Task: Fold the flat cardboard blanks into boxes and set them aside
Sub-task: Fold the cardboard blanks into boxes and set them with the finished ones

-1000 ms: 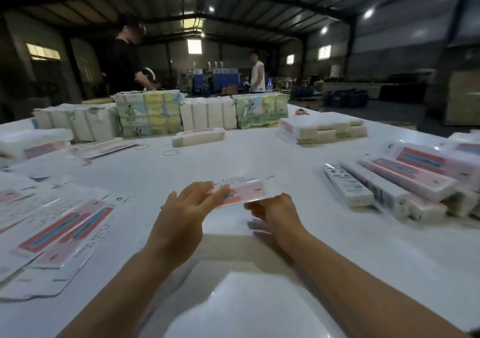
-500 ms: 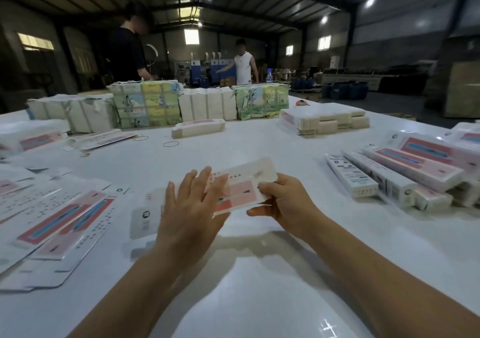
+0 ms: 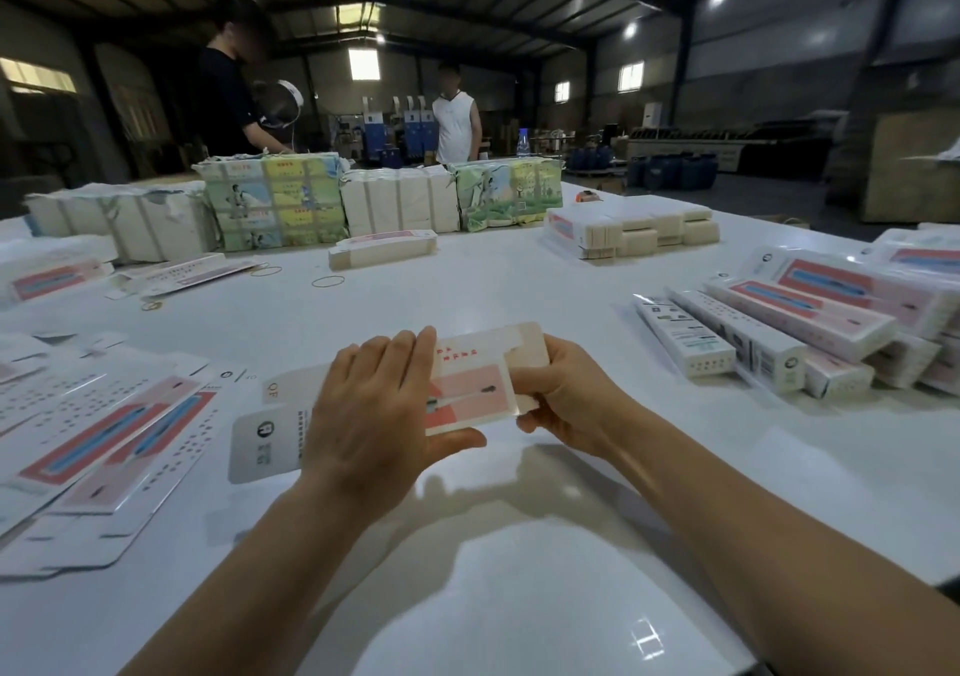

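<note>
Now cardboard blank (held) between both hands.

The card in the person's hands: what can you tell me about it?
The card is a thin, glossy white cardboard blank with a pink-red panel, small red print and rounded flaps. It is held just above the white table, long side running left to right. The left hand grips its middle, thumb underneath; the right hand pinches its right end. It is not yet a finished box.
</note>
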Tool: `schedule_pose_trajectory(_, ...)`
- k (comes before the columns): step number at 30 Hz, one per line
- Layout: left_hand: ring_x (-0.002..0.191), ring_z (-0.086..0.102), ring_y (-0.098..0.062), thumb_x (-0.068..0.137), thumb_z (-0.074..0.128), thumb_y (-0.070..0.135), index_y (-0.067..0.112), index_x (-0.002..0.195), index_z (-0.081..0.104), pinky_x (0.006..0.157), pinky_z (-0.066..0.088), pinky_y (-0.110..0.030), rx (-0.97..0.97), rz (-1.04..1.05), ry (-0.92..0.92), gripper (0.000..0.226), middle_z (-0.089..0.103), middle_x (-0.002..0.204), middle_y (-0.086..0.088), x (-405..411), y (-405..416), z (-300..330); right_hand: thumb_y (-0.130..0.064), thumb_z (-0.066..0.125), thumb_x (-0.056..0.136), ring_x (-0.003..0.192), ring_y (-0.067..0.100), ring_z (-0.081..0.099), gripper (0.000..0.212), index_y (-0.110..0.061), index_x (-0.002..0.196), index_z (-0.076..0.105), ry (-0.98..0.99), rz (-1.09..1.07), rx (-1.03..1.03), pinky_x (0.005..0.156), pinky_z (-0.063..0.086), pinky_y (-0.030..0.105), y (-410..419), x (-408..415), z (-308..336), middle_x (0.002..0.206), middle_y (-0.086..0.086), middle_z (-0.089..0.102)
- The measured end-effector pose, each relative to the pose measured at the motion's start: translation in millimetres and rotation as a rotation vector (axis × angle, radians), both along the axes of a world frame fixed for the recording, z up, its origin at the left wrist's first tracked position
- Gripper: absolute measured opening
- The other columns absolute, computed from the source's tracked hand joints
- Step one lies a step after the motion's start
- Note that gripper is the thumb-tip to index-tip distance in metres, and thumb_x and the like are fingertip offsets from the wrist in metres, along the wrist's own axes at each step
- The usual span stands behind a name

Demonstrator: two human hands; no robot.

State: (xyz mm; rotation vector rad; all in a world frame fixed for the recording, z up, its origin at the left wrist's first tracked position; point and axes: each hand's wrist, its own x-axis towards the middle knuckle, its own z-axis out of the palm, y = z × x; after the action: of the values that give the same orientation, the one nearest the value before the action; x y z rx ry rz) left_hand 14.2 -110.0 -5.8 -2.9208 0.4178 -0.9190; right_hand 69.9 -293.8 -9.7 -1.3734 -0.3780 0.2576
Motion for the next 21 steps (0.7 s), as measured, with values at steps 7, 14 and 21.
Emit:
schedule_pose_trajectory(7, 0.088, 0.059, -0.033, 0.068, 0.046, 0.073, -0.001, 0.117, 0.058, 0.082, 0.050, -0.044, -0.017, 0.012, 0.006, 0.090, 0.063, 0.104, -0.015, -2.7, -1.6, 0.0, 0.001, 0.067, 0.076, 0.057, 0.014, 0.063, 0.024, -0.020, 0.086, 0.072, -0.151, -0.072, -0.159, 0.041, 0.044, 0.022, -4.0, 0.5, 1.5, 0.078, 0.005, 0.072)
schedule_pose_trajectory(14, 0.089, 0.058, -0.034, 0.070, 0.040, 0.074, -0.001, 0.117, 0.057, 0.081, 0.051, -0.045, -0.012, 0.025, -0.023, 0.091, 0.062, 0.104, -0.016, -2.4, -4.0, -1.9, -0.007, 0.071, 0.079, 0.043, 0.010, 0.047, 0.011, -0.015, 0.086, 0.074, 0.179, 0.045, -0.038, 0.036, 0.037, 0.017, 3.0, -0.4, -5.1, 0.067, 0.005, 0.064)
schedule_pose_trajectory(21, 0.079, 0.059, -0.030, 0.068, 0.039, 0.074, 0.003, 0.112, 0.058, 0.071, 0.051, -0.041, -0.051, -0.031, -0.012, 0.086, 0.063, 0.096, -0.012, 1.2, -4.8, -4.2, -0.013, 0.057, 0.059, 0.042, 0.013, 0.049, 0.016, -0.016, 0.070, 0.068, -0.250, -0.199, -0.295, 0.040, 0.039, 0.022, 2.0, 1.4, -2.4, 0.057, 0.003, 0.060)
